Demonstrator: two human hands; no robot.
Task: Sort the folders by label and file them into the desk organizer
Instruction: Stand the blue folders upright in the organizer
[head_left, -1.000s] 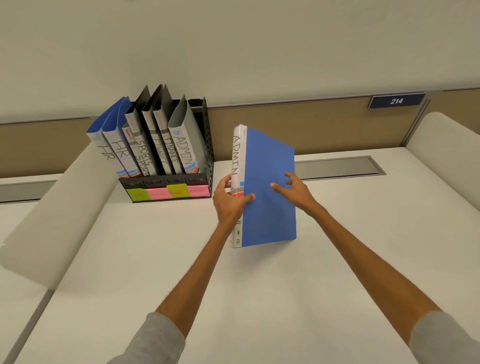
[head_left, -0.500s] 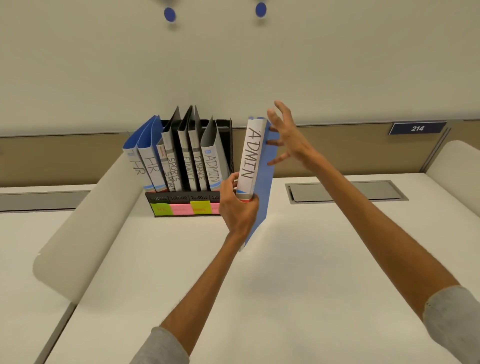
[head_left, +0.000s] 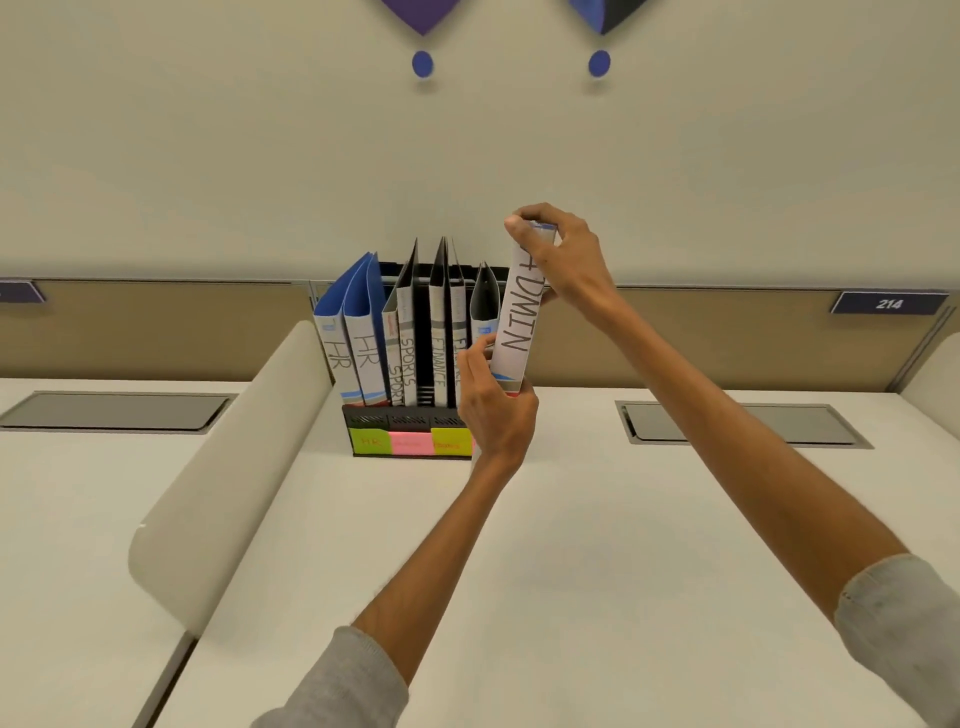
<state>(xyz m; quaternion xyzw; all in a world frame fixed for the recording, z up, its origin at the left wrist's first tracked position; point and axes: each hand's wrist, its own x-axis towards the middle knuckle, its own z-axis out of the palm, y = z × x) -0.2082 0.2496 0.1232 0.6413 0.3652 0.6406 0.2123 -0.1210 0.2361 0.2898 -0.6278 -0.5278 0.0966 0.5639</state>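
Note:
A folder with a white spine marked ADMIN (head_left: 514, 322) stands almost upright at the right end of the black desk organizer (head_left: 363, 418). My left hand (head_left: 496, 410) grips its bottom end, and my right hand (head_left: 563, 254) pinches its top. The organizer holds several folders: two blue HR folders (head_left: 353, 332), SPORTS folders (head_left: 405, 358), FINANCE folders (head_left: 439, 358) and another grey one (head_left: 483, 306) right beside the held folder. Coloured sticky labels (head_left: 410, 442) run along the organizer's front. My left hand hides the organizer's right end.
The organizer sits on a white desk (head_left: 597, 519) against a tan partition. A rounded white divider (head_left: 223, 467) rises on the left. Grey cable hatches (head_left: 743, 423) lie on both sides. A sign reading 214 (head_left: 888, 303) hangs at the right.
The ADMIN folder has been carried left to the organizer's right end and turned spine-on. My right hand went from open beside it to gripping its top. The view moved closer.

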